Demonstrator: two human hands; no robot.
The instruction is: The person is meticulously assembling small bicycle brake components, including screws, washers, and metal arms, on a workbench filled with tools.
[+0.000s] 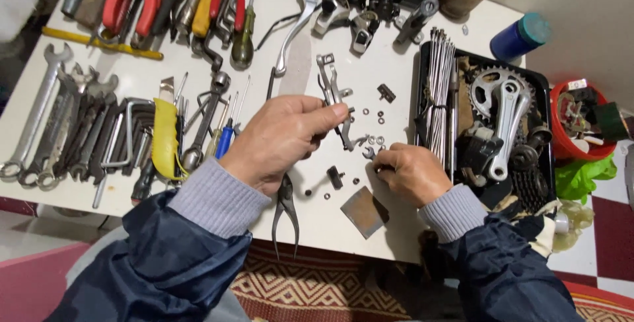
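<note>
Left of the fingers, spanners (46,127) and a yellow knife (165,138) are laid on the bench (300,64). A metal brake arm (332,94) is pinched near its middle between thumb and fingers of the left hand (281,140), which is raised just above the bench with the wrist bent inward and the sleeve cuff drawn back. The arm is judged stiff, light and narrow, probably greasy and so slippery; its flat middle is thought the surest place to be gripped. Pliers (285,213) lie under the left wrist. Just right of the fingers, loose washers (375,140) are scattered. The right hand (411,171) is rested knuckles-up on the bench, its fingers curled shut on a small part (369,153) that is barely seen. Beyond it, a black tray (543,87) with a crank (510,124) is set
</note>
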